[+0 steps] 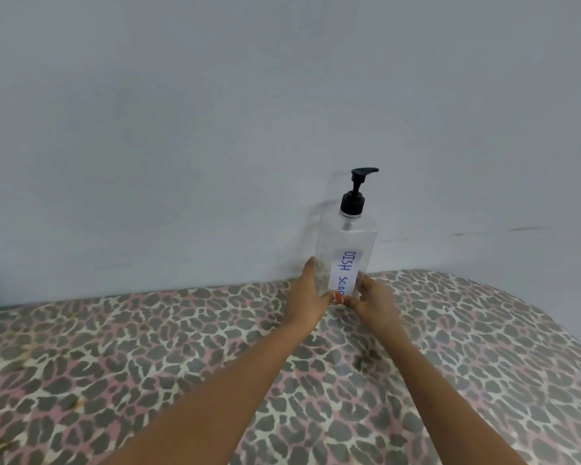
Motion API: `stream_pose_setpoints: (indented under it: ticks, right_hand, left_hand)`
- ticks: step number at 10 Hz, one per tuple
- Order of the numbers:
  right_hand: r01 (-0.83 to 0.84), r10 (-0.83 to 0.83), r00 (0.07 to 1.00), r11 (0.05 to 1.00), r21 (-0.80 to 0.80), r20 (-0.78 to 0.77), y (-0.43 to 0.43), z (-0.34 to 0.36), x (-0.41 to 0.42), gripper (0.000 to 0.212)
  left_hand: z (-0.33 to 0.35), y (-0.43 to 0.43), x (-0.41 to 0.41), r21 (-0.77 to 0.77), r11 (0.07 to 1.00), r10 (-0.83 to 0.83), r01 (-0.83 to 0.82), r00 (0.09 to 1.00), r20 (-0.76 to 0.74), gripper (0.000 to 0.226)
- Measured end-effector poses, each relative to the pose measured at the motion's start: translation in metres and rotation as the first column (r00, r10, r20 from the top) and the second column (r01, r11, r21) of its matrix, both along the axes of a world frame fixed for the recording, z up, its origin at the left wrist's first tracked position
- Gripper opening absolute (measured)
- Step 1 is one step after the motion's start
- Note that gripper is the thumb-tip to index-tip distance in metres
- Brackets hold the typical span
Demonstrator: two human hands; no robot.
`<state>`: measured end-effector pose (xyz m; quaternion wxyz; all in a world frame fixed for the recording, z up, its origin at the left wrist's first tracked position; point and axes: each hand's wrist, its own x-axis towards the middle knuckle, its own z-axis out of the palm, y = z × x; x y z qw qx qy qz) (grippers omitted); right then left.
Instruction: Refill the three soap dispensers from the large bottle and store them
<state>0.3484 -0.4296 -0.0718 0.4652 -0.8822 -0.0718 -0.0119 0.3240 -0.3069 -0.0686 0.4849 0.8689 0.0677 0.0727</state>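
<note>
Leopard-print cover (131, 357), far side: upright clear dispenser (349, 239), left hand (311, 293) and right hand (374, 297) with fingers curled round its base.

Dispenser (348, 239) base behind fingers (324, 300)

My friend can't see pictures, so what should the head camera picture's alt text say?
A left hand and a right hand grip the base of a clear pump dispenser labelled DISH SOAP, over a leopard-print cloth by a pale wall.
</note>
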Motion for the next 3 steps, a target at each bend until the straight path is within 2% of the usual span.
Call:
stream_pose_setpoints:
  ticks: [1, 3]
  right_hand:
    - [0.081, -0.079, 0.995, 0.996, -0.047, 0.056, 0.004, 0.007, -0.013, 0.042]
    - [0.282, -0.271, 0.95, 0.958, -0.05, 0.156, 0.008, 0.035, -0.044, 0.021]
  left_hand:
    - [0.009, 0.0, -0.01, 0.014, 1.0, -0.003, 0.004, 0.999, -0.032, 0.077]
    - [0.04, 0.013, -0.039, 0.085, 0.996, -0.019, 0.018, 1.0, 0.016, 0.07]
